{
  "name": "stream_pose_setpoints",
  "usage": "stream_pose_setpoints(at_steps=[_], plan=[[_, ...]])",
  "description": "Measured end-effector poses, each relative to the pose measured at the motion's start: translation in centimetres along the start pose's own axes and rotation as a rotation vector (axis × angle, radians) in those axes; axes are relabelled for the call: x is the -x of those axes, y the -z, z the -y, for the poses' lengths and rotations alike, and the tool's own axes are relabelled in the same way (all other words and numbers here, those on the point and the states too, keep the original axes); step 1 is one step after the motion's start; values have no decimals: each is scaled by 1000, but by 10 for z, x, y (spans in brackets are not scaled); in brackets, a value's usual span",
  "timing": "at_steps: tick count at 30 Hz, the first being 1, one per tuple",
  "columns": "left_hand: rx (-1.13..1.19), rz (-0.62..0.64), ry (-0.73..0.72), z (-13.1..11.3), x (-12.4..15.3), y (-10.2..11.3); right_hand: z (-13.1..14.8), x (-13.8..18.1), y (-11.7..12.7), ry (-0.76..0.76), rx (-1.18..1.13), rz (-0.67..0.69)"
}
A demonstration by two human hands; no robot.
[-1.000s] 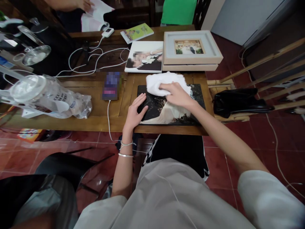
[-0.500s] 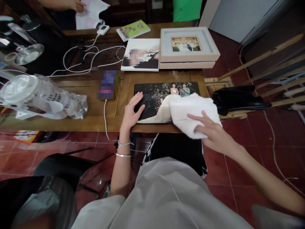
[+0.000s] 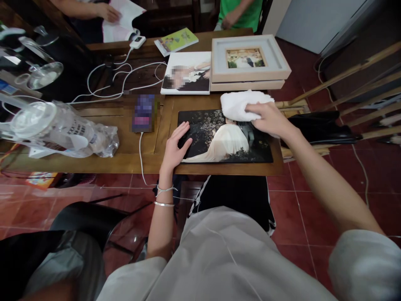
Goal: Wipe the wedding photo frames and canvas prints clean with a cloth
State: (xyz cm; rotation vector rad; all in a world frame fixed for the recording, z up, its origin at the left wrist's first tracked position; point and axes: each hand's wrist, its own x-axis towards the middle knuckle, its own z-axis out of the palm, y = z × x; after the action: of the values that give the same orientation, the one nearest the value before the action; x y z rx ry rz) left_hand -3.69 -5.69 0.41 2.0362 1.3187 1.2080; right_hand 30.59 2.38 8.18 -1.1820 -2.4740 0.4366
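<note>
A dark glossy wedding photo panel (image 3: pixel 225 142) lies flat at the near edge of the wooden table (image 3: pixel 103 161). My left hand (image 3: pixel 175 146) rests flat on its left end, fingers spread. My right hand (image 3: pixel 269 119) presses a folded white cloth (image 3: pixel 239 104) onto the panel's far right corner, fingers curled over the cloth.
Behind the panel are a second photo print (image 3: pixel 188 77) and a stacked pale picture frame (image 3: pixel 247 60). A phone (image 3: pixel 143 113) on a white cable, a plastic-wrapped appliance (image 3: pixel 53 127) and a booklet (image 3: pixel 177 40) share the table. A black bag (image 3: pixel 322 129) lies right. Other people's hands show at the far side.
My right hand carried the cloth from the panel's near right corner back up to its far right corner. My left hand stayed in place on the panel.
</note>
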Motion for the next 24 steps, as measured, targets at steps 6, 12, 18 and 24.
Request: stream_pose_setpoints(at_steps=[6, 12, 18, 24], plan=[[0, 4, 0, 0, 0, 1, 13, 31, -9, 16, 42, -18], [1, 5, 4, -1, 0, 1, 63, 132, -21, 138, -62, -13], [7, -3, 6, -2, -1, 1, 83, 157, -16, 200, -107, 31], [10, 6, 4, -1, 0, 1, 36, 81, -11, 69, -39, 18]])
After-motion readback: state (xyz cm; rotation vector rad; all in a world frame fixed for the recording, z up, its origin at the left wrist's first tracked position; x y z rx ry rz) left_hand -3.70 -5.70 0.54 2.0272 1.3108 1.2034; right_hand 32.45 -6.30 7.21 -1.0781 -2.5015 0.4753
